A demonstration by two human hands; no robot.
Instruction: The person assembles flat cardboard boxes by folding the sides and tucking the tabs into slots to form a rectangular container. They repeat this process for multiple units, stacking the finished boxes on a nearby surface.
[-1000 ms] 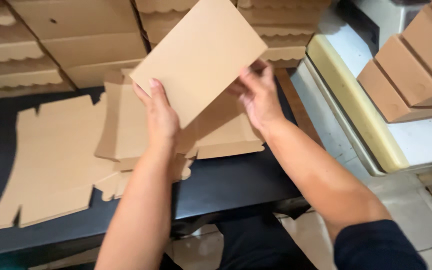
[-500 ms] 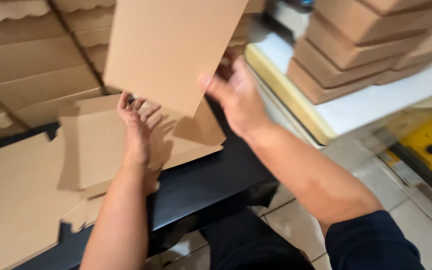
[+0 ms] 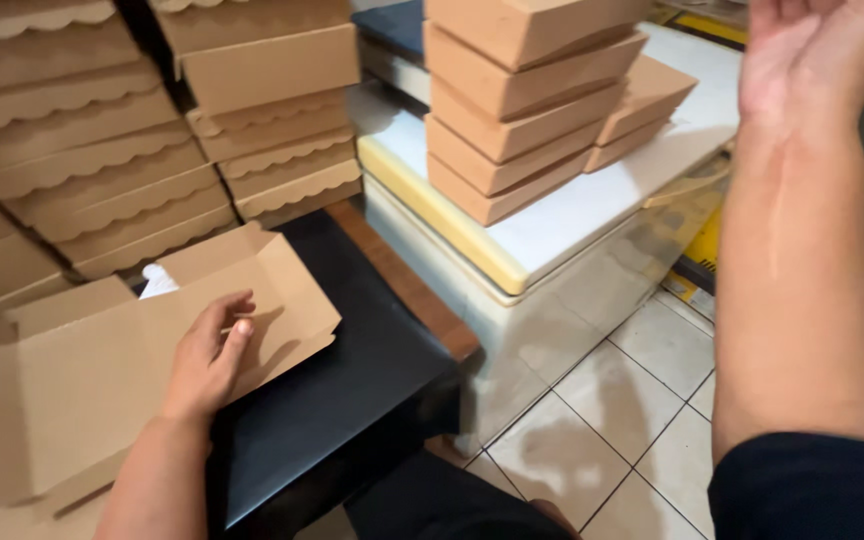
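Brown cardboard is under my left hand (image 3: 214, 352): a flat, unfolded box blank (image 3: 142, 360) lies on the black table (image 3: 352, 390), and my fingers (image 3: 237, 335) rest loosely curled on its top face, pressing it but not gripping. My right hand (image 3: 817, 50) is raised high at the upper right, well apart from the blank, and its fingers are cut off by the picture edge, so I cannot tell their state. Folded boxes (image 3: 522, 100) are stacked on the white surface (image 3: 592, 210) between.
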